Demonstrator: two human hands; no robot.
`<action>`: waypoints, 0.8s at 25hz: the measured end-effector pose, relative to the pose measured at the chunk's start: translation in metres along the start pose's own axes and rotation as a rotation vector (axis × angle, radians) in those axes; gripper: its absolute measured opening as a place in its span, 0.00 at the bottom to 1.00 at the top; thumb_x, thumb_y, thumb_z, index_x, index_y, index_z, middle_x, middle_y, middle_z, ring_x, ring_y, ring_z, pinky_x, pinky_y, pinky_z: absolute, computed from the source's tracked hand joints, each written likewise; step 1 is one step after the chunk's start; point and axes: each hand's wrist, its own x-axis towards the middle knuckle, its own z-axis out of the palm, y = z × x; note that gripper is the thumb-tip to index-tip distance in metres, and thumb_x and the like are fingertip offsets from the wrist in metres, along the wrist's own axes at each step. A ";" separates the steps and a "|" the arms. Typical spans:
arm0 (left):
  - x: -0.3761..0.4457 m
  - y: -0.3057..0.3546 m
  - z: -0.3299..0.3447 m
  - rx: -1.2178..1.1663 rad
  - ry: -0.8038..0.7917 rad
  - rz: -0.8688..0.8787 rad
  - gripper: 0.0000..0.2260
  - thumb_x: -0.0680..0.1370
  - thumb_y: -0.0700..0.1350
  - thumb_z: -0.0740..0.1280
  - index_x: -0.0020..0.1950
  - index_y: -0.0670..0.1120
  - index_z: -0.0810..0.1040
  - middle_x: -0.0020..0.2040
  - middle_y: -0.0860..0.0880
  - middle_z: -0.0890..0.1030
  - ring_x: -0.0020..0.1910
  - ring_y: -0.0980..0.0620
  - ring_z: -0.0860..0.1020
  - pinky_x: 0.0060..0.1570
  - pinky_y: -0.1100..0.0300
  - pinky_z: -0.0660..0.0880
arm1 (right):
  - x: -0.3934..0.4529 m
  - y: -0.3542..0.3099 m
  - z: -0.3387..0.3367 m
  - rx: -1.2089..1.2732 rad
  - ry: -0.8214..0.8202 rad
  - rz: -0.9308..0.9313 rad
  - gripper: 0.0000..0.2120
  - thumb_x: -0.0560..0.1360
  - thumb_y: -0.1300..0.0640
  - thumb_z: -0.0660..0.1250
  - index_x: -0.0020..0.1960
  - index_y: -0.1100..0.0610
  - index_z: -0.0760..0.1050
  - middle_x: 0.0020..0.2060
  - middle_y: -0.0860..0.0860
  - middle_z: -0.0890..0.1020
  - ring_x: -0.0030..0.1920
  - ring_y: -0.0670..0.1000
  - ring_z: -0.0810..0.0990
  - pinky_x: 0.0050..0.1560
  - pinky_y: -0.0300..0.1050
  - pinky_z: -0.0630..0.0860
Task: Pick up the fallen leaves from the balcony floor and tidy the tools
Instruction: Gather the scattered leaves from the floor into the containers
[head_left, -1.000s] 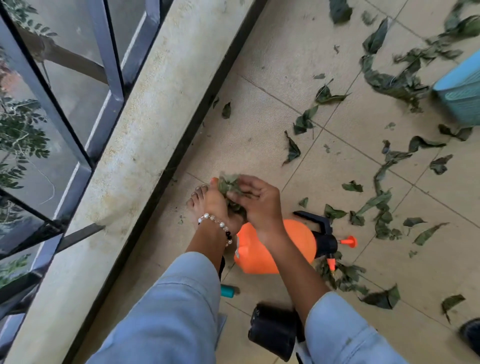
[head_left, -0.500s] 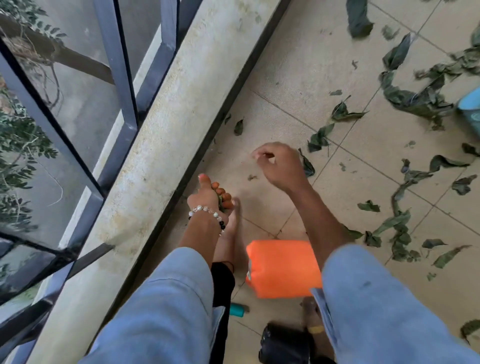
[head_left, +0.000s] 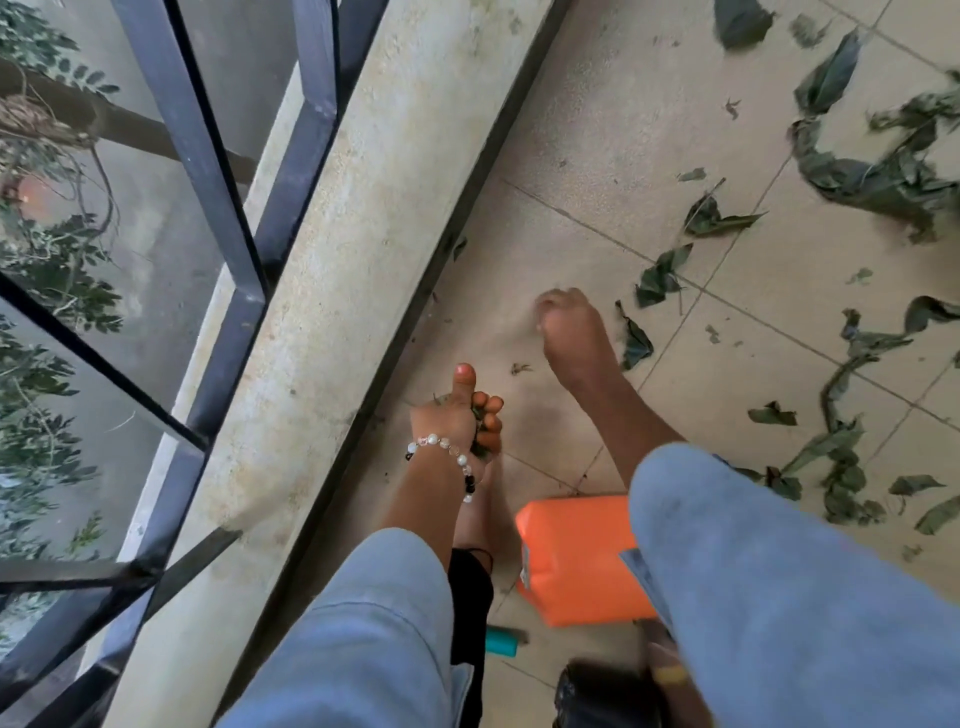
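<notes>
Fingers (head_left: 488, 410) of the left hand (head_left: 460, 421) stay curled round a small wad of leaves (head_left: 480, 447), thumb up, close to the concrete ledge (head_left: 332, 291), much as half a second ago. The right hand (head_left: 571, 332), blurred, has reached slightly farther out over the tiled floor (head_left: 597, 156), its fingers bent under so whether they hold anything cannot be told. Loose leaves (head_left: 660, 275) lie scattered to its right, one (head_left: 636, 343) just beside it, and the orange sprayer (head_left: 571, 561) still sits under the right sleeve.
</notes>
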 end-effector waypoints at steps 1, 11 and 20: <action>-0.004 -0.005 0.004 0.045 -0.008 0.002 0.19 0.78 0.55 0.65 0.33 0.44 0.70 0.23 0.49 0.75 0.16 0.56 0.66 0.17 0.71 0.59 | -0.012 0.017 -0.008 0.069 0.138 0.082 0.14 0.78 0.63 0.56 0.60 0.64 0.74 0.59 0.61 0.75 0.57 0.55 0.72 0.57 0.44 0.69; -0.001 -0.019 0.005 0.305 0.143 0.073 0.22 0.78 0.59 0.64 0.32 0.44 0.72 0.28 0.48 0.75 0.19 0.54 0.66 0.21 0.67 0.60 | -0.040 0.052 0.010 -0.338 0.148 -0.230 0.15 0.64 0.75 0.72 0.49 0.66 0.79 0.45 0.62 0.79 0.44 0.62 0.79 0.41 0.47 0.78; 0.002 -0.018 -0.007 0.265 0.091 0.087 0.21 0.78 0.58 0.64 0.38 0.41 0.76 0.32 0.44 0.79 0.20 0.53 0.69 0.20 0.69 0.61 | -0.034 0.010 0.036 -0.322 0.008 -0.261 0.11 0.76 0.68 0.62 0.54 0.65 0.80 0.52 0.59 0.81 0.54 0.56 0.79 0.52 0.46 0.76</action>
